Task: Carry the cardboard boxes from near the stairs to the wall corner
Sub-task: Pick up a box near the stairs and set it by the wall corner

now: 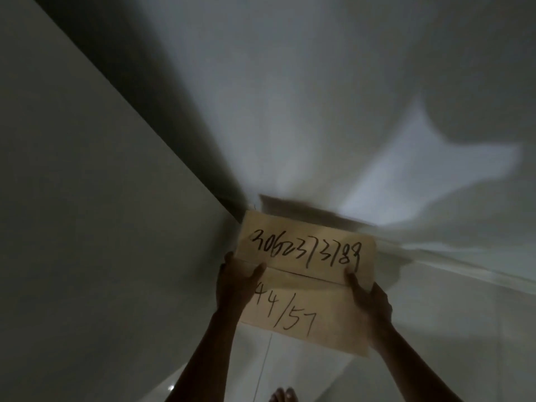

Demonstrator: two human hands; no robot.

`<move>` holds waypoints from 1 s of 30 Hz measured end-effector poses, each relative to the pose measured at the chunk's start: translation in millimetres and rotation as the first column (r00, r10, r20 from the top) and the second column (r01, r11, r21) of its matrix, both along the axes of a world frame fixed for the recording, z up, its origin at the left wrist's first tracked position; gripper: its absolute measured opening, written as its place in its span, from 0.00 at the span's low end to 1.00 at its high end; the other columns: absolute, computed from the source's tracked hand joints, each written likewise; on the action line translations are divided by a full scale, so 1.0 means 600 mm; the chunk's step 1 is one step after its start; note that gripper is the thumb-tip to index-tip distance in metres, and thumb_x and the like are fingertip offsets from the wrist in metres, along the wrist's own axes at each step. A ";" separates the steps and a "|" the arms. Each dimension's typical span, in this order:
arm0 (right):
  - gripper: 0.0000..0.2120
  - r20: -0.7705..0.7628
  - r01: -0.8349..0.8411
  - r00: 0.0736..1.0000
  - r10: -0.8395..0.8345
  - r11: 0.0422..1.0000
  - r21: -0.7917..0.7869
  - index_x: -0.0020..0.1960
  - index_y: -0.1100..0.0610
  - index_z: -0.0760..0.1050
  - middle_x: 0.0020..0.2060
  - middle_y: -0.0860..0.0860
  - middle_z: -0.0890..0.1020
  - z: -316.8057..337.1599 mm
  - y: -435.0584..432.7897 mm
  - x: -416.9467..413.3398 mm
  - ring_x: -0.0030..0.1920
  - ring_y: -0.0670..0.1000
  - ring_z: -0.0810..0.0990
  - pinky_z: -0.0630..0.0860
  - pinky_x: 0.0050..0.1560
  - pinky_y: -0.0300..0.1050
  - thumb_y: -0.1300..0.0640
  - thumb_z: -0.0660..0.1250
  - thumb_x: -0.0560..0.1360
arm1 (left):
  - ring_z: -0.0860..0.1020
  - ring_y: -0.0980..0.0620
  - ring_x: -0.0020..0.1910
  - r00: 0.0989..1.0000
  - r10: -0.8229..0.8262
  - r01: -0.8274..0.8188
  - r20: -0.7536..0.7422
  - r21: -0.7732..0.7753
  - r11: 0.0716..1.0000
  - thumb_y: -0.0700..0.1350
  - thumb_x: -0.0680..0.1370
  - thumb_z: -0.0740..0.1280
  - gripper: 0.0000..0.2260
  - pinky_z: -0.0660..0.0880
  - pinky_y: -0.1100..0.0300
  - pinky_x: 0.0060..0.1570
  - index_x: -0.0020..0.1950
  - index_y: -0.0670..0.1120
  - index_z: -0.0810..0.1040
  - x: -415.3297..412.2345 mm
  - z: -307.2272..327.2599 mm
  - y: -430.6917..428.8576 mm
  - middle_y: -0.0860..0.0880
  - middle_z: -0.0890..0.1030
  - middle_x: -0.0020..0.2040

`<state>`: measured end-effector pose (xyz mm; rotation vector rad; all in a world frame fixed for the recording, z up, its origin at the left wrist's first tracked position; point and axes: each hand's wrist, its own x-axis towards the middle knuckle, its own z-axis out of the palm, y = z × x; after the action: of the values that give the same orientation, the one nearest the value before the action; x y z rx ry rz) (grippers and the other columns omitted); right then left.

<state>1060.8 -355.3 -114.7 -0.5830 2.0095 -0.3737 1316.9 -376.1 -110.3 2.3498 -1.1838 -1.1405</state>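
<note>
A tan cardboard box (307, 282) with black handwritten numbers on its top flaps is held out in front of me, low in the middle of the view. My left hand (236, 281) grips its left edge with the thumb on top. My right hand (369, 300) grips its right edge the same way. Just beyond it, another brown cardboard piece (298, 208) lies against the wall corner, mostly hidden by the held box. Both forearms reach up from the bottom of the frame.
A white wall (87, 198) stands on the left and another white wall (319, 97) ahead, meeting at a dark corner line (185, 152). The glossy white tiled floor (290, 372) lies below, with my bare toes (282, 396) at the bottom edge.
</note>
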 end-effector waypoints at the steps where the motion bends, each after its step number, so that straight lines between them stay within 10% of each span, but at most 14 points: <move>1: 0.36 0.003 0.011 1.000 -0.011 1.000 -0.011 0.65 0.51 0.76 0.57 0.56 0.83 -0.026 -0.005 0.005 0.55 0.61 0.81 0.78 0.58 0.56 0.27 0.62 0.68 | 0.80 0.46 0.51 1.000 -0.004 0.004 0.011 -0.010 1.000 0.60 0.69 0.73 0.34 0.78 0.59 0.36 0.69 0.45 0.66 0.004 -0.030 -0.004 0.43 0.77 0.60; 9: 0.31 0.049 0.081 0.996 -0.077 0.993 -0.083 0.68 0.52 0.74 0.60 0.57 0.80 -0.134 -0.041 0.046 0.58 0.59 0.78 0.76 0.61 0.57 0.33 0.63 0.73 | 0.57 0.38 0.77 0.887 -0.367 0.421 0.279 -0.165 0.892 0.61 0.76 0.62 0.39 0.74 0.38 0.63 0.79 0.44 0.50 -0.010 -0.146 0.013 0.41 0.53 0.80; 20: 0.46 0.128 -0.040 0.991 0.042 0.999 -0.017 0.71 0.56 0.66 0.63 0.58 0.79 -0.131 -0.060 0.054 0.59 0.60 0.79 0.78 0.58 0.59 0.24 0.62 0.65 | 0.49 0.37 0.79 0.792 -0.520 0.547 0.321 0.005 0.837 0.63 0.77 0.59 0.39 0.55 0.34 0.73 0.80 0.45 0.45 0.005 -0.146 0.011 0.40 0.44 0.80; 24: 0.38 -0.017 -0.117 0.993 0.118 0.992 0.035 0.77 0.63 0.55 0.71 0.62 0.71 -0.054 -0.052 0.036 0.69 0.63 0.72 0.71 0.64 0.52 0.41 0.62 0.78 | 0.45 0.34 0.78 0.808 -0.525 0.516 0.267 0.108 0.850 0.59 0.79 0.57 0.39 0.47 0.40 0.75 0.79 0.45 0.37 -0.006 -0.062 0.006 0.40 0.39 0.80; 30: 0.38 -0.161 -0.172 0.971 0.176 0.984 0.040 0.79 0.61 0.52 0.74 0.63 0.65 0.229 0.016 -0.073 0.73 0.62 0.66 0.66 0.69 0.53 0.39 0.59 0.79 | 0.46 0.36 0.79 0.699 -0.676 0.658 0.232 0.162 0.736 0.57 0.81 0.55 0.36 0.45 0.42 0.76 0.79 0.42 0.39 -0.092 0.224 0.008 0.40 0.43 0.80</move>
<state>1017.1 -345.8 22.8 -0.7900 2.0966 -0.1986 1261.7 -371.2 24.4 2.2144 -2.2729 -1.0521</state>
